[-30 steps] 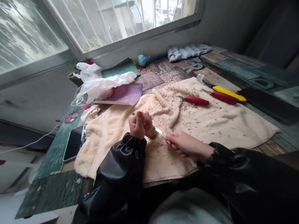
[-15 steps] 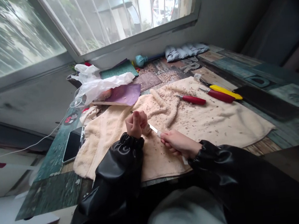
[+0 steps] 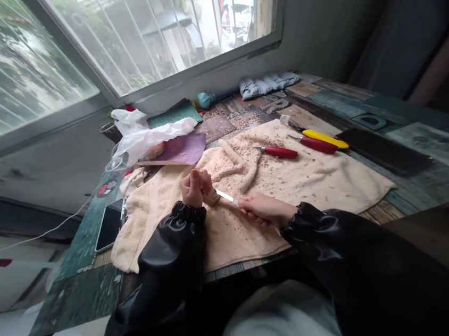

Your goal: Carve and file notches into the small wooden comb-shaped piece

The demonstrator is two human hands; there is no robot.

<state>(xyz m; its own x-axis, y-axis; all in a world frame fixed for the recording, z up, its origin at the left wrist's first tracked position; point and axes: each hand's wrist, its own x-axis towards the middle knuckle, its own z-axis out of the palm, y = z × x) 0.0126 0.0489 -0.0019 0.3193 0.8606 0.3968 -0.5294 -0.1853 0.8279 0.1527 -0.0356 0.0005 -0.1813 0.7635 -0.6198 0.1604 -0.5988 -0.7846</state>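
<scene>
My left hand (image 3: 194,188) is a closed fist around a small pale piece of wood (image 3: 212,196), which peeks out on its right side. My right hand (image 3: 261,210) is closed on the handle of a small knife (image 3: 225,197); the bright blade points up-left and meets the piece at my left fist. Both hands hover just above a cream towel (image 3: 322,179) strewn with wood shavings. Black glossy sleeves cover both forearms.
On the towel lie a red-handled knife (image 3: 279,152), another red one (image 3: 317,144) and a yellow one (image 3: 325,138). A phone (image 3: 109,227) lies left of the towel, with a purple sheet (image 3: 183,147) and a white plastic bag (image 3: 147,136) behind. A black slab (image 3: 383,148) is at the right.
Both hands stay together with the blade at the wood; the right hand has shifted slightly left and down along it. The camera view has tilted a little.
</scene>
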